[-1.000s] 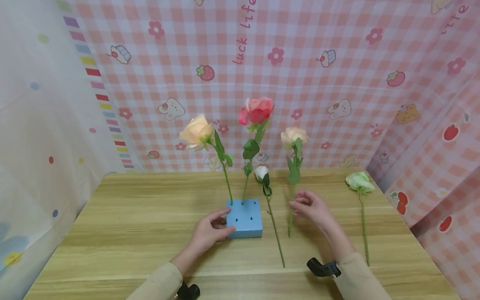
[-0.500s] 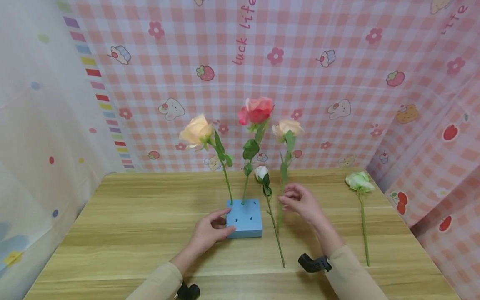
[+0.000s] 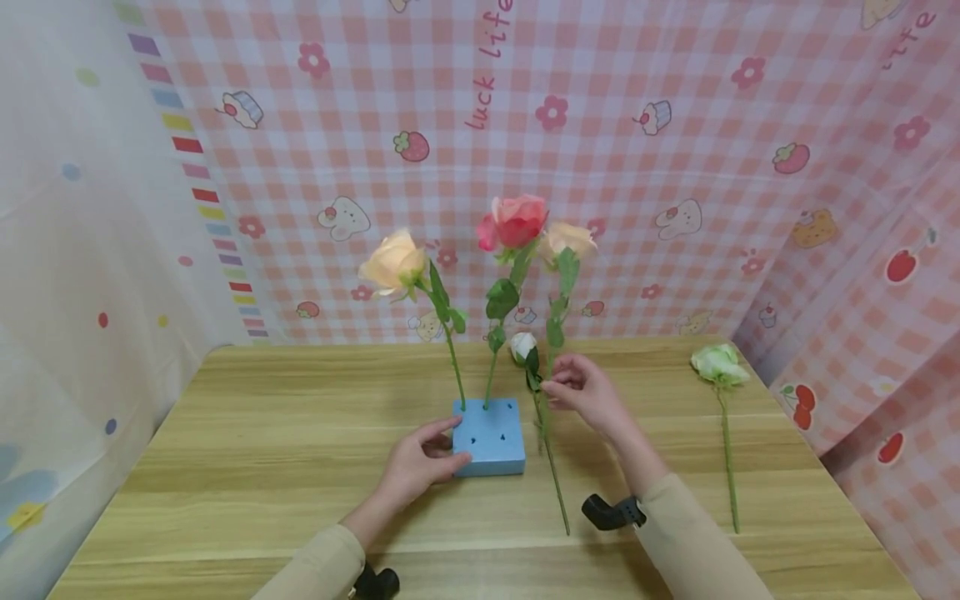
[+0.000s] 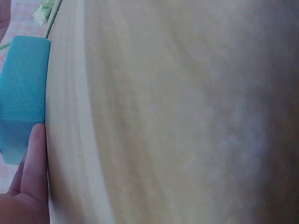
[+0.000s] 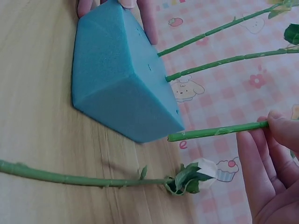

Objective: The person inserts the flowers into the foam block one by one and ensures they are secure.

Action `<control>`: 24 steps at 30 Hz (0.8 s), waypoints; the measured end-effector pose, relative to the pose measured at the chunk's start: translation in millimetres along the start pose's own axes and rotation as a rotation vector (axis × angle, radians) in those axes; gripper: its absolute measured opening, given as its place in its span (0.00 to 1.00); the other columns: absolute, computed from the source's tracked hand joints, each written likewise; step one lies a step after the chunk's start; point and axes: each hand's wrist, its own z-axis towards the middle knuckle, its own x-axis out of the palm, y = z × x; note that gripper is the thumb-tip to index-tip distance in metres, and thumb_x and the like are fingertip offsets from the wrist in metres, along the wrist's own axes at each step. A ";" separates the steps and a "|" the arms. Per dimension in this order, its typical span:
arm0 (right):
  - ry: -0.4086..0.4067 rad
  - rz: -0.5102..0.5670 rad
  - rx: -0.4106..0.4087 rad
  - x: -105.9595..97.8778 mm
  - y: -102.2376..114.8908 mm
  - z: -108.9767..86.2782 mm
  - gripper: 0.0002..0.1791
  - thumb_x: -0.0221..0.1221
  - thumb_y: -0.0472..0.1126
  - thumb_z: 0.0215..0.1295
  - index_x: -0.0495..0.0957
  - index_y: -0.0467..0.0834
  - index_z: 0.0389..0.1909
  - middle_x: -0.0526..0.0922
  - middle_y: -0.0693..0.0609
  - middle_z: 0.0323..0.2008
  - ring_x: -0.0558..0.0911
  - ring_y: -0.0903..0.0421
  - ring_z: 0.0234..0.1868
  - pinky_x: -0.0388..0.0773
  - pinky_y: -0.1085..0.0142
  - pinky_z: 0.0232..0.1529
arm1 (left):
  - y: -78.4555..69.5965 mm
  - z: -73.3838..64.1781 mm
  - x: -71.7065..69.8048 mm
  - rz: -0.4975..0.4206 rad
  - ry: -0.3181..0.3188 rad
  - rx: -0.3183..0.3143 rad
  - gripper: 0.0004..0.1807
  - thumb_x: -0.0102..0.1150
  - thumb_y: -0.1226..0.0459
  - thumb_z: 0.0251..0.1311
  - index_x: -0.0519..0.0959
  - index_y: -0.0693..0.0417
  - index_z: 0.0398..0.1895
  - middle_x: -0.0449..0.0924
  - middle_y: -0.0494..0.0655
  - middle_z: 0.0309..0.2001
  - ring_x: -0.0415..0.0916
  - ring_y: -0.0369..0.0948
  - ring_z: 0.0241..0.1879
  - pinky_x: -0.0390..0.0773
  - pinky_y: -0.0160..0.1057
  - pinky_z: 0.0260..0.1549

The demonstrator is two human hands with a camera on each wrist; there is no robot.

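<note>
In the head view my left hand (image 3: 417, 463) holds the left side of a blue foam block (image 3: 489, 454), thumb in front and fingers behind. A peach rose (image 3: 393, 265) and a pink rose (image 3: 517, 223) stand in holes at the block's back; several other holes show in its top. Between thumb and fingers, my right hand (image 3: 587, 398) pinches the stem of a paler peach rose (image 3: 568, 242), held upright to the right of the block. The right wrist view shows the lower end of that green stem (image 5: 217, 132) close beside the block's corner, apart from the holes.
A white rosebud (image 3: 522, 347) lies on the wooden table (image 3: 300, 433) just right of the block, its stem passing behind the held one. Farther right lies a pale green rose (image 3: 718, 365). A pink checked cloth (image 3: 480, 108) hangs behind the table.
My right hand has carried the paler peach rose leftward and slightly up, closer to the block and across the white rosebud. The left hand and block have stayed in place.
</note>
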 end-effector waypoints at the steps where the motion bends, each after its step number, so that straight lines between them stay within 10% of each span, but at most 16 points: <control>1: 0.003 -0.006 -0.003 1.1 0.3 1.2 0.19 0.61 0.28 0.67 0.68 0.28 0.55 0.80 0.45 0.38 0.81 0.55 0.37 0.86 0.60 0.42 | 0.2 0.2 0.0 0.000 -0.001 -0.002 0.32 0.75 0.62 0.53 0.78 0.51 0.63 0.78 0.54 0.46 0.78 0.46 0.42 0.87 0.38 0.34; 24: -0.025 -0.075 -0.076 28.1 13.6 21.9 0.14 0.63 0.30 0.66 0.72 0.32 0.49 0.81 0.43 0.37 0.79 0.53 0.36 0.84 0.46 0.45 | 1.7 0.9 0.1 -0.013 -0.003 0.006 0.32 0.76 0.62 0.51 0.78 0.52 0.63 0.78 0.55 0.46 0.79 0.47 0.42 0.87 0.39 0.33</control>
